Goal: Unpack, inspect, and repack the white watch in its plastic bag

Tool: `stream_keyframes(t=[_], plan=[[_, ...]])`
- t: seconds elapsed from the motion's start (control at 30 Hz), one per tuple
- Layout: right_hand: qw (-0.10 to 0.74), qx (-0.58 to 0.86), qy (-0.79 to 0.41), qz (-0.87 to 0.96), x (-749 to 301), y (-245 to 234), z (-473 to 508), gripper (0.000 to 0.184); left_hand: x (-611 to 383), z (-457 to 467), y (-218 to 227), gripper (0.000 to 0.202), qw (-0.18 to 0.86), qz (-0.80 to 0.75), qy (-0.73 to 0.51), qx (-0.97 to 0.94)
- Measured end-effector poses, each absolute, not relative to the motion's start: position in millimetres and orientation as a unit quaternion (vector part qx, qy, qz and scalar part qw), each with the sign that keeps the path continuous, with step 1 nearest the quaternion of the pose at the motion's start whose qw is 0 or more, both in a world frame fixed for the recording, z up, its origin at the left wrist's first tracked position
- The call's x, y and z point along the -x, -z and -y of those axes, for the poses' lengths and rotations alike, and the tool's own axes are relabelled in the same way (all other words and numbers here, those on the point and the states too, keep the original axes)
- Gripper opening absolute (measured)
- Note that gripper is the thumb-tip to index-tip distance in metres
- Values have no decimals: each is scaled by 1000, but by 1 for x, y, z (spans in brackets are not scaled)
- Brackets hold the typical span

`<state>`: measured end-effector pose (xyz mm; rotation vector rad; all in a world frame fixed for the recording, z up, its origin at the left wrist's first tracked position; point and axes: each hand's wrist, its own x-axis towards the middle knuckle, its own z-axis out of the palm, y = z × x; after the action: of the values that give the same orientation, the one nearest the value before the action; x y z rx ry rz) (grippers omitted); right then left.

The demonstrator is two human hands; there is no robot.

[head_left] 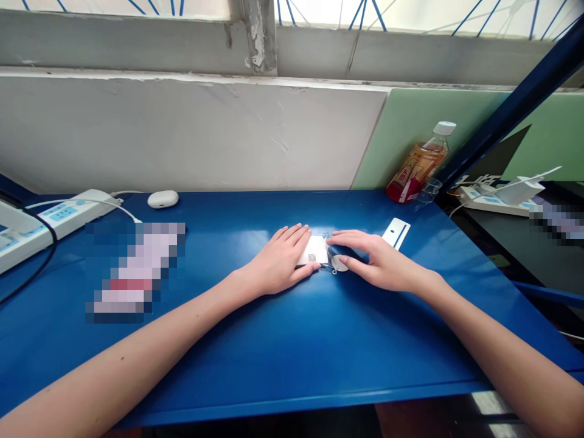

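My left hand [286, 260] lies flat, fingers stretched out and thumb apart, over the left part of a small white card or packet [314, 250] with a square printed code. To its right is a shiny clear plastic wrapper [329, 249], and by it a round white tag [340, 263] with a small ring at its lower edge. Over this right end my right hand [371, 258] rests with thumb and fingers apart. Its thumb tip meets the round tag and its index fingertip is near the wrapper's top. Behind that hand lies a white card [396, 233] with a dark stripe.
On the blue desk [292, 340] at left lie a blurred-out flat object [137, 271] with a white cable, a white earbud case [163, 199] and a power strip [77, 210]. A drink bottle [420, 164] leans at back right, near a slanted blue post [515, 103].
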<state>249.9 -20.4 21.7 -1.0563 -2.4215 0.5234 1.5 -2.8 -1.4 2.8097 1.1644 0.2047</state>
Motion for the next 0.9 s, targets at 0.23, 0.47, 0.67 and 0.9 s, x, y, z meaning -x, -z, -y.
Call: stream_keyframes(t=[0.23,0.47,0.67,0.9], plan=[[165,353,-116,914,-249,-17,23,44,-2,3,1,74,38,-383,-62,-921],[114,338,-106,928,-245,-18,30,63,-2,4,-1,73,35,-378,-52,-924],[119,330,-112,930,-242,-17,32,66,-2,5,-2,71,44,-375,-51,-925],[149,325,-104,928,-240,-17,32,46,-3,4,-1,70,43,-374,-60,-924]])
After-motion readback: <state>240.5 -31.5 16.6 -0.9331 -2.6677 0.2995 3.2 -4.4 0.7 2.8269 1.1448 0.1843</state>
